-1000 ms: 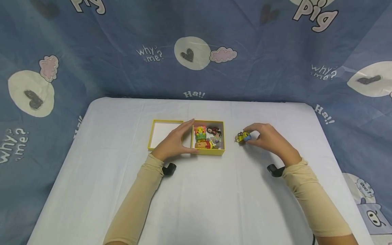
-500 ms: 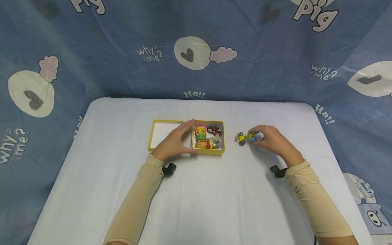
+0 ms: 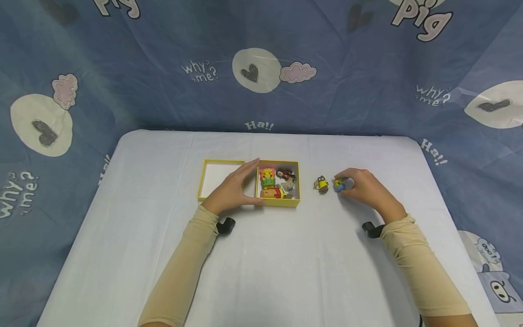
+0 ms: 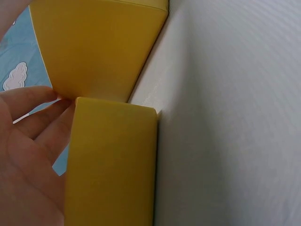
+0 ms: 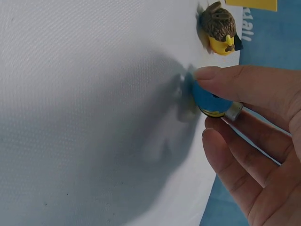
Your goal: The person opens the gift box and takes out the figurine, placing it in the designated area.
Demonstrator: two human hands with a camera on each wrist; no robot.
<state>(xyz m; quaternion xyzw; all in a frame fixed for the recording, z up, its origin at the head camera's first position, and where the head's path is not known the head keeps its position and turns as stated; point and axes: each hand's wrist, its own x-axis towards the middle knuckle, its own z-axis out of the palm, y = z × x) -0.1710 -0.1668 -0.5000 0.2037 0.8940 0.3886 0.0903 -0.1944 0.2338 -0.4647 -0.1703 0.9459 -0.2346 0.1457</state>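
the step seems to be placing the blue-and-yellow minion figurine [image 5: 209, 96], pinched in the right grip [image 3: 365, 190] between closed digits, just right of the brown-topped minion figurine [image 3: 321, 185] and well apart from the box. done well, the pinch would hold the rounded body lightly, keep it close to the white surface [image 3: 261, 263], and loosen only once the base rests steady; so small and round a piece could roll or tip if let go early. a gap to its neighbour should spare a knock. the left grip [image 3: 233, 190] is spread wide, fingers fairly straight, spanning the left end of the yellow box [image 3: 282, 204] with thumb near and fingertips far; light contact should do there.

hard to tell: whether the pinched figurine touches the surface or sits just above it, and how its face lies, since the digits cover much of it. the left grip hides part of the yellow-rimmed lid [image 3: 203, 175]. inside the box the toy figurines [image 3: 268, 178] crowd together, the grey one least distinct.
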